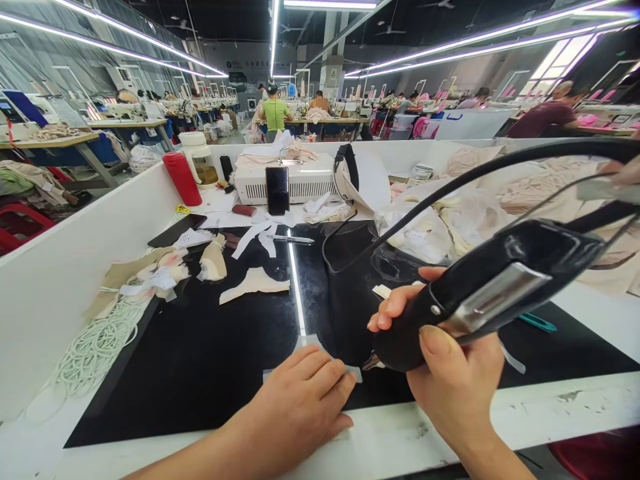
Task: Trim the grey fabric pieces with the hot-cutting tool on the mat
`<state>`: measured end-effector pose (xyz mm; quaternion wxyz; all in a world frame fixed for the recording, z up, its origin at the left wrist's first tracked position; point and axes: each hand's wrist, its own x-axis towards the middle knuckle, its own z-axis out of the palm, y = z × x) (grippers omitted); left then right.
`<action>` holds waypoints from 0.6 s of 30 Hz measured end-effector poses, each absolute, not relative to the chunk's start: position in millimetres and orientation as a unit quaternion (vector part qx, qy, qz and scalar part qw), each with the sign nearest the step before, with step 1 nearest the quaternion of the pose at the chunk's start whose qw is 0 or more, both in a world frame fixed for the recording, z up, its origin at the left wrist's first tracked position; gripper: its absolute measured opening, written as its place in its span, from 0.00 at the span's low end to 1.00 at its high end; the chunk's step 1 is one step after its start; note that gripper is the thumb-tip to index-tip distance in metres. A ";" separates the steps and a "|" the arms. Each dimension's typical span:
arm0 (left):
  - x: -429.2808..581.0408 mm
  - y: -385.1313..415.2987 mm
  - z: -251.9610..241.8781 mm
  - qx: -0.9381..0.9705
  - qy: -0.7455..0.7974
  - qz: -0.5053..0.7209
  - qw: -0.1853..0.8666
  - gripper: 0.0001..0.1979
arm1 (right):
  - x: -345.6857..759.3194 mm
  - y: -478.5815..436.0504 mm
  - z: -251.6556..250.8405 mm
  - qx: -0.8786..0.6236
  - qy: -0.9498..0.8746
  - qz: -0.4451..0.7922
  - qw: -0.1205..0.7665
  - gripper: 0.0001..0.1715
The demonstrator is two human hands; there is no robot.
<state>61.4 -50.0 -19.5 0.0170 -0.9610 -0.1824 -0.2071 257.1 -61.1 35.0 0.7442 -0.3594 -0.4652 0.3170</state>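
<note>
The white table (450,427) runs the width of my view, walled by a white partition (60,280), and a black mat (200,360) covers most of its middle. A heap of pale lace fabric (450,227) fills the far right, a white machine box (300,180) sits at the back, and a coil of white cord (95,347) lies by the mat's left edge.

My right hand (450,373) is clenched around a black handheld tool (480,293) with a metal lever on its upper side, thumb on top and fingers curled under. The tool's long axis slants from upper right, where its black cable (450,190) leaves, down to lower left, so its nose points at my other hand.

My left hand (300,393) lies flat and unclenched, palm down, fingers spread over a pale strip (354,371) on the mat near the table's front edge. The strip runs left to right, across the tool's line. It lies just left of and below the tool's nose, with my left hand on it and my right hand close beside.

The working tip is tucked under the tool body and my fingers; I cannot tell whether it touches the strip. Most of the strip is covered by my left hand, and its material is hard to make out.
</note>
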 end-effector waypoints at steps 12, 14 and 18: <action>64.6 -51.4 -17.6 -0.960 -0.188 -0.210 0.001 0.20 | 252.3 -61.2 34.1 -0.358 -0.460 0.327 0.744 0.26; 65.0 -52.0 -16.6 -0.959 -0.189 -0.211 0.001 0.20 | 253.3 -61.6 33.4 -0.360 -0.459 0.326 0.744 0.26; 64.5 -51.9 -16.0 -0.958 -0.191 -0.213 -0.006 0.20 | 253.7 -61.1 33.0 -0.369 -0.459 0.317 0.744 0.26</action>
